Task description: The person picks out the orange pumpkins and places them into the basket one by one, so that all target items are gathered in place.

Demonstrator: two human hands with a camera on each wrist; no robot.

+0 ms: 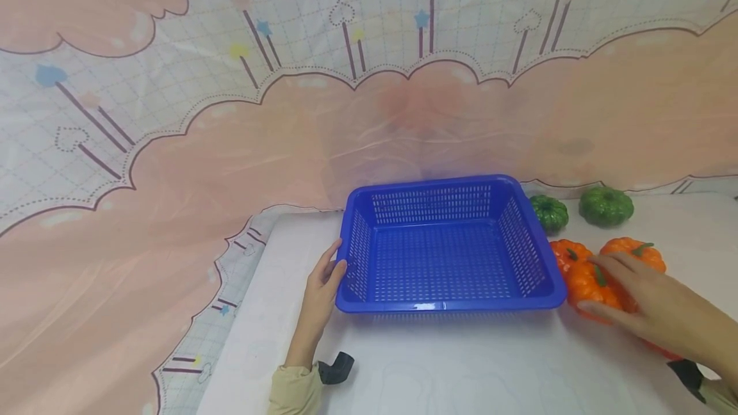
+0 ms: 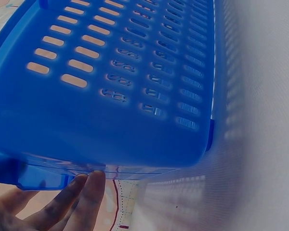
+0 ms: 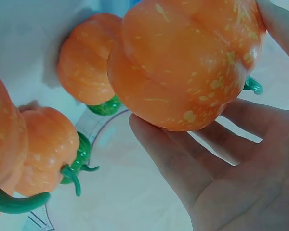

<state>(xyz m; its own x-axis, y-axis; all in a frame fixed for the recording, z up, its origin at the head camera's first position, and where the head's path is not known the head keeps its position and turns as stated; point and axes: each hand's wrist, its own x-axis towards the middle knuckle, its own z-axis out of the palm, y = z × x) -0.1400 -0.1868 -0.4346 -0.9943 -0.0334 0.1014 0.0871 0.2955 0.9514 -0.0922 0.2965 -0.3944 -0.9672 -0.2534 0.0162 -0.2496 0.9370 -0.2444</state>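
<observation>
A blue plastic basket (image 1: pixel 450 305) with slotted walls stands on the white table, and nothing lies inside it. At its left rim is my left hand (image 1: pixel 320 290), holding the edge; in the left wrist view its fingertips (image 2: pixel 94 190) touch the basket's outer side. On the right, my right hand (image 1: pixel 657 303) grips an orange toy pumpkin (image 1: pixel 587 288) with a green stem, just beside the basket. The right wrist view shows this speckled pumpkin (image 3: pixel 183 62) between thumb and fingers.
More orange pumpkins (image 1: pixel 648 258) sit around the right hand, one partly hidden against the basket. Two green pumpkins (image 1: pixel 605 207) are at the back right. A cloth (image 1: pixel 403 114) printed with clouds hangs behind the table (image 1: pixel 438 370).
</observation>
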